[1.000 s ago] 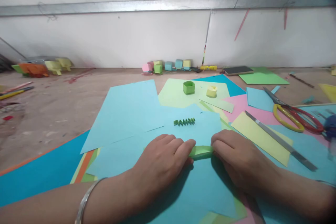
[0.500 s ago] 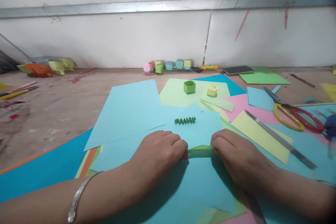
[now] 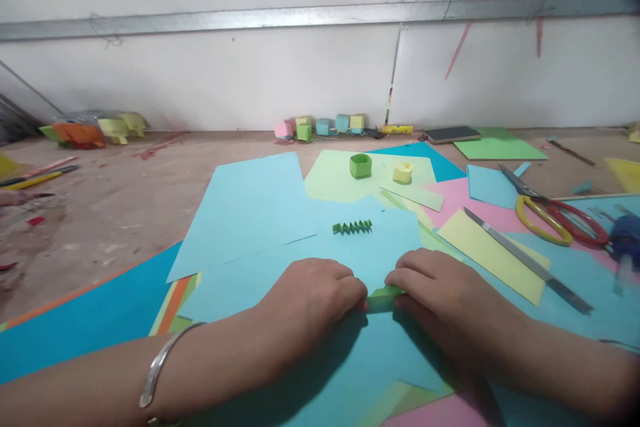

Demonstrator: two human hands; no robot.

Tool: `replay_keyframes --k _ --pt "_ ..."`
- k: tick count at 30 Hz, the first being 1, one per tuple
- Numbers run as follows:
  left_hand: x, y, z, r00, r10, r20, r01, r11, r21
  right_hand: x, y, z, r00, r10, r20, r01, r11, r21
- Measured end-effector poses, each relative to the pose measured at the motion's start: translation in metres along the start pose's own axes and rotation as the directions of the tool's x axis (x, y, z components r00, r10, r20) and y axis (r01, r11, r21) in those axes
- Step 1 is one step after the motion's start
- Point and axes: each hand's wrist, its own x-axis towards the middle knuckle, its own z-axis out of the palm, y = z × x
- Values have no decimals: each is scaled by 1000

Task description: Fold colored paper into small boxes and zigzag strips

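Observation:
A narrow green paper strip (image 3: 384,299) spans the gap between my two hands, low over light blue paper (image 3: 260,200). Its left end is pinched by my left hand (image 3: 320,297), and its right end by my right hand (image 3: 440,293); both ends are hidden by fingers. Beyond them lies a zigzag-folded dark green strip (image 3: 353,227). Farther back, a small open green paper box (image 3: 361,165) stands beside a small yellow paper piece (image 3: 403,173) on pale green paper (image 3: 325,177).
Scissors (image 3: 545,213) and a metal blade (image 3: 525,257) lie at the right, near a blue object (image 3: 625,240). Small paper cubes (image 3: 323,126), a glue stick (image 3: 397,129) and a dark phone-like slab (image 3: 453,135) are by the wall. Pens (image 3: 37,178) lie far left.
My hands have come closer together, so less of the green strip shows between them. My left hand moved right and my right hand slightly left; the view shifted a little.

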Motion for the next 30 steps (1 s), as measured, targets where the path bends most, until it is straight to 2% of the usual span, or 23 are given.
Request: replay_keyframes --k 4,8,15,20,23,25,27,28,30 --pt "0 6 0 999 21 -25 -21 1000 -4 0 -5 2 999 -29 -46 31 998 46" --pt "0 11 -9 1000 19 -16 -19 999 31 -1 -5 -3 1000 -14 -21 15 999 42" --pt "0 8 -17 993 -108 46 104 991 80 -2 -3 -11 997 60 45 -60 998 9" --pt "3 5 -21 977 -168 130 176 983 -50 -2 0 -11 990 79 120 -81 997 14" --pt "8 -2 -33 931 -252 266 311 926 -213 0 3 -15 977 105 186 -117 992 56" --pt "11 -9 -42 859 -285 425 440 835 -330 2 5 -20 961 152 232 -173 982 72" --pt "13 -17 -49 774 -264 575 551 729 -407 5 6 -24 938 211 275 -242 967 82" --pt "13 -21 -51 752 -251 610 580 692 -430 6 7 -26 927 236 292 -271 959 84" --pt "15 -26 -53 744 -233 626 594 661 -459 8 8 -28 910 270 316 -311 947 86"
